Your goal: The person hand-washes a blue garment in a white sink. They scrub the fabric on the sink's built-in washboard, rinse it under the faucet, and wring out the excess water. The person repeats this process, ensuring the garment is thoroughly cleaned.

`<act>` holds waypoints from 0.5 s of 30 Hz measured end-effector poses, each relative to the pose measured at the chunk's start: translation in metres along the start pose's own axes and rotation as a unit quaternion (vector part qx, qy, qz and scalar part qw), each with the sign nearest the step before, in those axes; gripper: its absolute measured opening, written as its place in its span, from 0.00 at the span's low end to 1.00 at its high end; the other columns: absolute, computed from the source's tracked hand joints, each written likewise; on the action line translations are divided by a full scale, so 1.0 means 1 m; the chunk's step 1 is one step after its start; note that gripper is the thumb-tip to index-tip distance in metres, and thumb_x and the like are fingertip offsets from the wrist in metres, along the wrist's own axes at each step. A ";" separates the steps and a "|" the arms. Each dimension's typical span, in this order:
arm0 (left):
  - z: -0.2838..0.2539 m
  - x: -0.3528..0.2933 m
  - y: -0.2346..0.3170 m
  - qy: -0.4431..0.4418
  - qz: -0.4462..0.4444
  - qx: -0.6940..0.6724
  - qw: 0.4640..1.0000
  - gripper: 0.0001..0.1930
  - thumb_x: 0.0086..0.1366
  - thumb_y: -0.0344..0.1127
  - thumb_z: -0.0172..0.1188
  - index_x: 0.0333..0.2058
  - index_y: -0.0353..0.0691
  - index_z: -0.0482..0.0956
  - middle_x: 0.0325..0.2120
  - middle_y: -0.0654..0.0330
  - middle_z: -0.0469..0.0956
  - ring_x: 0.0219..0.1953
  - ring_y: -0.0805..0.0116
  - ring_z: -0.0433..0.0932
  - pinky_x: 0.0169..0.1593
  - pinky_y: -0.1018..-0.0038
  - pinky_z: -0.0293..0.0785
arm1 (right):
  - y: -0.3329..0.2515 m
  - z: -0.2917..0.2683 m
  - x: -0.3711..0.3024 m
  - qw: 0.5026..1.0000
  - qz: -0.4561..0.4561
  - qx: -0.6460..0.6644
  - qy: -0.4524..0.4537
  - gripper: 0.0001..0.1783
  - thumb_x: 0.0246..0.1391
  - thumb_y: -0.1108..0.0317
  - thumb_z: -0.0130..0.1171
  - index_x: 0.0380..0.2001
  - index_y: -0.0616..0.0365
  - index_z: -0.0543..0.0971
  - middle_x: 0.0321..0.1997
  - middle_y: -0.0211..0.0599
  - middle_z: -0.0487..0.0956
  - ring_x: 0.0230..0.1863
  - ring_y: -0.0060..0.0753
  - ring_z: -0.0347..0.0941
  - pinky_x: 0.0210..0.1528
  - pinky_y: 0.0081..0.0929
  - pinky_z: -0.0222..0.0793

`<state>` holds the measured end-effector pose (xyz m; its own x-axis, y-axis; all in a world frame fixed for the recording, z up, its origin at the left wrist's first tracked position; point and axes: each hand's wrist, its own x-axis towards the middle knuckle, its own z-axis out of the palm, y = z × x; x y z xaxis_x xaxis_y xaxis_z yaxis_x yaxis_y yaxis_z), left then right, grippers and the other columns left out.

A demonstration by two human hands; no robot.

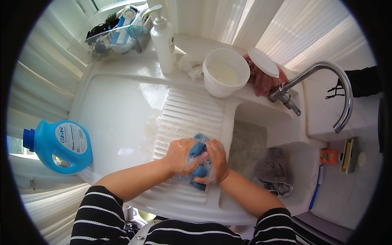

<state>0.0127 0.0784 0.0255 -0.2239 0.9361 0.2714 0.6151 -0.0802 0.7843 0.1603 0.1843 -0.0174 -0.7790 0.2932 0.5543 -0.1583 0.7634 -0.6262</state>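
A wet blue cloth (199,149) is bunched between my two hands, with white suds over it and over my fingers. My left hand (179,154) grips it from the left, fingers curled round the fabric. From the right, my right hand (216,161) closes on the same cloth, its knuckles near the left hand's. Both hands are low over the ribbed washboard (192,108) moulded into the white sink unit. Part of the cloth hangs out below the hands, towards me. Foam lies on the ridges around it.
Right of the washboard, the basin (267,108) holds cloudy water and a grey cloth (274,173). A curved tap (347,92) arches over the right side. Behind stand a white tub (226,87), a pump bottle (163,47) and a bin of items (120,36). A blue detergent jug (67,157) is at left.
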 end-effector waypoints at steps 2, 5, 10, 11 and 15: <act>0.004 0.002 -0.001 0.022 0.001 -0.018 1.000 0.12 0.61 0.42 0.59 0.30 0.37 0.78 0.22 0.49 0.76 0.24 0.44 0.74 0.28 0.61 0.72 | 0.010 0.006 -0.010 1.000 -0.006 -0.011 0.004 0.54 0.31 0.32 0.68 0.49 0.71 0.70 0.46 0.59 0.73 0.46 0.64 0.70 0.56 0.55 0.63; 0.002 -0.002 0.000 0.002 -0.020 0.005 1.000 0.15 0.64 0.46 0.55 0.33 0.38 0.79 0.25 0.48 0.78 0.28 0.43 0.76 0.32 0.59 0.73 | 0.006 0.001 -0.003 1.000 0.021 0.008 -0.007 0.52 0.30 0.34 0.69 0.48 0.70 0.71 0.46 0.59 0.73 0.47 0.64 0.69 0.56 0.52 0.64; -0.028 0.000 0.019 -0.059 0.116 0.167 0.977 0.16 0.58 0.48 0.62 0.35 0.40 0.77 0.36 0.50 0.77 0.37 0.46 0.76 0.39 0.57 0.73 | -0.030 -0.043 0.017 0.980 0.106 0.018 -0.166 0.62 0.29 0.44 0.78 0.63 0.53 0.53 0.65 0.51 0.57 0.64 0.55 0.59 0.67 0.45 0.56; -0.036 -0.004 0.026 -0.066 0.165 0.210 0.961 0.16 0.55 0.46 0.65 0.35 0.40 0.77 0.38 0.50 0.76 0.39 0.45 0.75 0.40 0.56 0.72 | -0.035 -0.050 0.019 0.985 0.109 0.010 -0.134 0.65 0.28 0.43 0.78 0.65 0.53 0.51 0.67 0.53 0.53 0.67 0.56 0.55 0.69 0.45 0.54; -0.050 -0.018 0.028 -0.031 0.231 0.151 0.961 0.31 0.41 0.44 0.70 0.45 0.40 0.71 0.47 0.47 0.72 0.52 0.43 0.70 0.55 0.56 0.68 | -0.058 -0.064 0.033 0.972 0.159 -0.035 -0.168 0.74 0.22 0.38 0.79 0.70 0.54 0.48 0.75 0.59 0.39 0.75 0.62 0.38 0.73 0.49 0.47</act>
<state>-0.0033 0.0419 0.0703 0.1661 0.8436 0.5106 0.8313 -0.3983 0.3876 0.1827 0.1865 0.0725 -0.9376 0.3258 0.1214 0.1555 0.7053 -0.6917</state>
